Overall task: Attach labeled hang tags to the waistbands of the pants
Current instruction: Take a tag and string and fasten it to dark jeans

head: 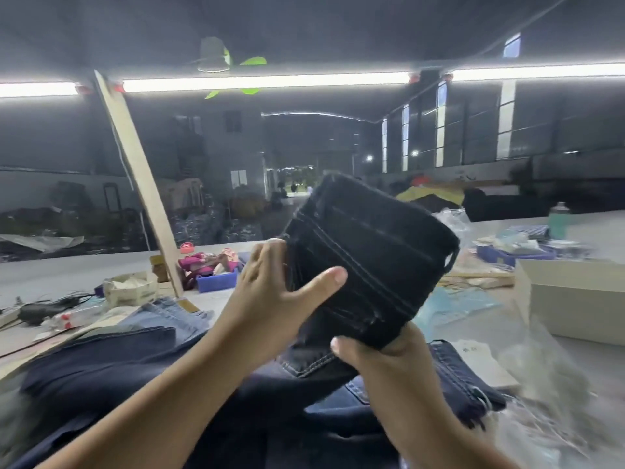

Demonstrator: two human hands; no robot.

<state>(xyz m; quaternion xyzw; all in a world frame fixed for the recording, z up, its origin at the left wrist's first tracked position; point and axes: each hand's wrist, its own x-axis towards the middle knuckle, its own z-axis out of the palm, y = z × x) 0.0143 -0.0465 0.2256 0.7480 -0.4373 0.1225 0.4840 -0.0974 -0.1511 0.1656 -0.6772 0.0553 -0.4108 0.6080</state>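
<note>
A folded pair of black denim pants (368,252) is lifted above the table, tilted, its stitched seams facing me. My left hand (274,292) holds its left edge, thumb lying across the front and fingers behind. My right hand (382,357) grips the lower corner of the bundle from below. Beneath my arms lie dark navy jeans (111,363) and another dark pair with a zipper (470,384). A white paper tag (480,360) rests on the table to the right of them.
A slanted wooden post (135,177) rises from the table at the left. Blue bins (218,282) (514,255), a white box (575,299), clear plastic bags (548,418), a green bottle (558,220) and a black tool with cord (44,311) crowd the table.
</note>
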